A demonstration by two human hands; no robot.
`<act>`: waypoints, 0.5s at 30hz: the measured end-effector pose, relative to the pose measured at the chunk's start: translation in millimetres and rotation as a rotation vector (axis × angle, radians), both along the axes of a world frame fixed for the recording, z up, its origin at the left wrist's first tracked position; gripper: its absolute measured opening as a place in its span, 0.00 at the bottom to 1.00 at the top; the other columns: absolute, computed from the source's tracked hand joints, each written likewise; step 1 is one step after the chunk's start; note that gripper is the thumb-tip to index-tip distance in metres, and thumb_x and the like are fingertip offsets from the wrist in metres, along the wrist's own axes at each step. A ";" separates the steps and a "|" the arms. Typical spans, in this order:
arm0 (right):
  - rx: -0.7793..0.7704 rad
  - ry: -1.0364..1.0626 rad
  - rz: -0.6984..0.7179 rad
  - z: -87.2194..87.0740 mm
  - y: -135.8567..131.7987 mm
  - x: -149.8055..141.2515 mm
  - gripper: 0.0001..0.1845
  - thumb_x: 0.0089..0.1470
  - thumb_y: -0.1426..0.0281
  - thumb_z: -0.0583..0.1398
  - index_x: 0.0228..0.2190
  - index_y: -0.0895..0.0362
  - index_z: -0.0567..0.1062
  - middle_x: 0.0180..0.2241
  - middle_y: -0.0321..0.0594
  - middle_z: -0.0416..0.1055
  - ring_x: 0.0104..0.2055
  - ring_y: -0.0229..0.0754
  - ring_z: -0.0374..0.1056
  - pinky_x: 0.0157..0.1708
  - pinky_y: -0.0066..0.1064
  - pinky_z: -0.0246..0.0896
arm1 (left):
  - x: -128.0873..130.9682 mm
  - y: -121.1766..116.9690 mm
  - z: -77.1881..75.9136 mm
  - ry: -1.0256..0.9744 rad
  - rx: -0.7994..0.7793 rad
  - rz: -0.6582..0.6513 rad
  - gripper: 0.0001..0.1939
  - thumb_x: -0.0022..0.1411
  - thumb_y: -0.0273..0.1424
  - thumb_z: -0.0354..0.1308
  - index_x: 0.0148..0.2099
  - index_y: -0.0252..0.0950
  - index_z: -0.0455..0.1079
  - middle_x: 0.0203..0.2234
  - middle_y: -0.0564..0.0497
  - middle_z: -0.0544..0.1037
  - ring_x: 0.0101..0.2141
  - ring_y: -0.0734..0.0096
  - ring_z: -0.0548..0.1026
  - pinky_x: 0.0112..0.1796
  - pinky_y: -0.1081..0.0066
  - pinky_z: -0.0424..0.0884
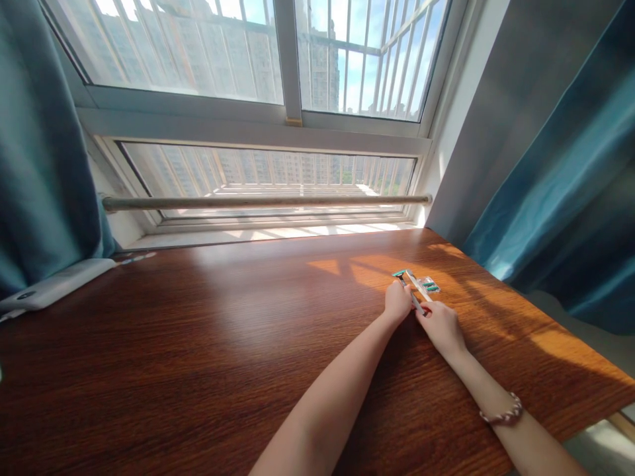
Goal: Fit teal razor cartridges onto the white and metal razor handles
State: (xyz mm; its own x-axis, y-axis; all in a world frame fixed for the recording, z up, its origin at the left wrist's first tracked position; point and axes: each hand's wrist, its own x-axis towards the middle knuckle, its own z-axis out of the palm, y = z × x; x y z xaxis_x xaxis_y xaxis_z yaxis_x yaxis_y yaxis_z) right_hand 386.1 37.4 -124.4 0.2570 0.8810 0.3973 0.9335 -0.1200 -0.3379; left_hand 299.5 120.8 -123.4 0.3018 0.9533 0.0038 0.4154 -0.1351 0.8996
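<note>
A razor (pixel 415 303) with a green-edged head and a slim grey handle is between my two hands, tilted with its head away from me. My left hand (pixel 398 301) is closed round the handle just below the head. The fingers of my right hand (pixel 441 324) pinch the handle's lower end. Just beyond the razor lies a narrow white strip (pixel 417 284); its near end reaches my right fingers, and I cannot tell whether they touch it. A small clear pack with green razor cartridges (pixel 429 285) lies on the table right of the strip.
The brown wooden table (pixel 198 357) stretches to the window sill, with its right edge beside a blue curtain (pixel 555 198). A white power strip (pixel 59 284) with a cable lies at the far left by another curtain (pixel 44 145). A rail (pixel 268 203) crosses the window.
</note>
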 end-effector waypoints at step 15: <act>-0.097 -0.151 -0.084 1.7 1.9 2.9 0.16 0.54 0.64 0.51 0.24 0.58 0.74 0.24 0.41 0.64 0.25 0.38 0.60 0.23 0.28 0.45 | -5.1 -21.9 10.9 0.223 0.153 -0.081 0.13 0.59 0.29 0.46 0.36 0.31 0.71 0.33 0.38 0.75 0.37 0.57 0.73 0.40 0.64 0.65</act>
State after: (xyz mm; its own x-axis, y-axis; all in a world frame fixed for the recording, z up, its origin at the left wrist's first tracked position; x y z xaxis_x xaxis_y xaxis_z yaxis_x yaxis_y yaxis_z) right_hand 389.0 39.3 -122.7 0.2751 0.8948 0.3517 0.9581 -0.2247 -0.1776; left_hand 294.4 98.9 -112.4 0.3866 0.9195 0.0708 0.5832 -0.3032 0.7536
